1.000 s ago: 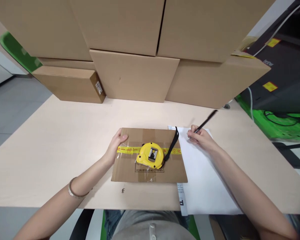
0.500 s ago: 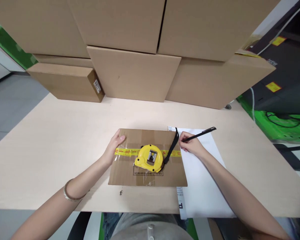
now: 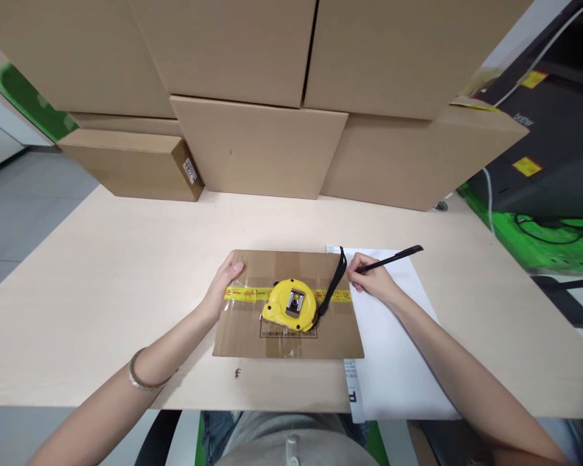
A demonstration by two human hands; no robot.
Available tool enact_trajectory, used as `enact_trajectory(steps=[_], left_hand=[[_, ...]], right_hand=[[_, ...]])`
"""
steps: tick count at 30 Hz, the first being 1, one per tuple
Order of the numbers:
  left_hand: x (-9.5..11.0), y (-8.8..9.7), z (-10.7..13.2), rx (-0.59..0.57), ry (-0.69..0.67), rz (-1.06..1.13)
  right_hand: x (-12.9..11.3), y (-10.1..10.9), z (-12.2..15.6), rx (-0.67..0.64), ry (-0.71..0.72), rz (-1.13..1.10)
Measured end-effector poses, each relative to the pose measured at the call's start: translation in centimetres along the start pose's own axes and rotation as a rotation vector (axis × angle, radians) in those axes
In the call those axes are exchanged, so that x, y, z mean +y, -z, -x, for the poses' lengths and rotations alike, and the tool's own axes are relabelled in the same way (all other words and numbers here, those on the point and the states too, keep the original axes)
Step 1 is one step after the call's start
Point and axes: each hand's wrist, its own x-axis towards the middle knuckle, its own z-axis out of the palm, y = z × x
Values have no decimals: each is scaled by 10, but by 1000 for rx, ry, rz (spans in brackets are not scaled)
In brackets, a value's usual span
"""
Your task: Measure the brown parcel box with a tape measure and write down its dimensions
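My left hand (image 3: 225, 279) grips the left edge of a taped cardboard box (image 3: 252, 340), its thumb lying on top. A yellow tape measure (image 3: 290, 305) rests on the box, across the strip of yellow printed tape (image 3: 243, 294). Its black wrist strap (image 3: 334, 285) stretches toward the upper right of the box. At the box's right side, my right hand (image 3: 369, 274) is closed around a black pen (image 3: 393, 258), whose tip is hidden by the fingers. Beneath that hand and forearm lies a white paper sheet or bag (image 3: 393, 362), partly under the box.
Large cardboard boxes (image 3: 257, 149) form a wall along the back of the pale table (image 3: 102, 310). A smaller carton (image 3: 131, 165) stands at the back left. Dark equipment with yellow labels (image 3: 539, 149) and cables are at the right.
The whole view has shifted slightly. Both hands keep their holds on the box and the pen, and the tape measure stays in place on the box.
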Motion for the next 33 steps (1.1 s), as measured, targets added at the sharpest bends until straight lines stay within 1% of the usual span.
enact_trajectory(steps=[6, 12, 16, 21, 26, 33], left_hand=[[-1, 1, 1, -9, -6, 4], [-2, 3, 1, -22, -9, -12], [0, 1, 2, 1, -18, -22], [0, 3, 0, -10, -7, -22], [-2, 4, -1, -29, -11, -10], [2, 0, 3, -25, -5, -6]], right_hand=[[2, -2, -1, -41, 1, 22], [0, 0, -2, -11, 25, 49], [5, 1, -2, -26, 7, 14], [10, 1, -2, -51, -3, 16], [9, 1, -2, -39, -6, 17], [5, -1, -2, -31, -14, 20]])
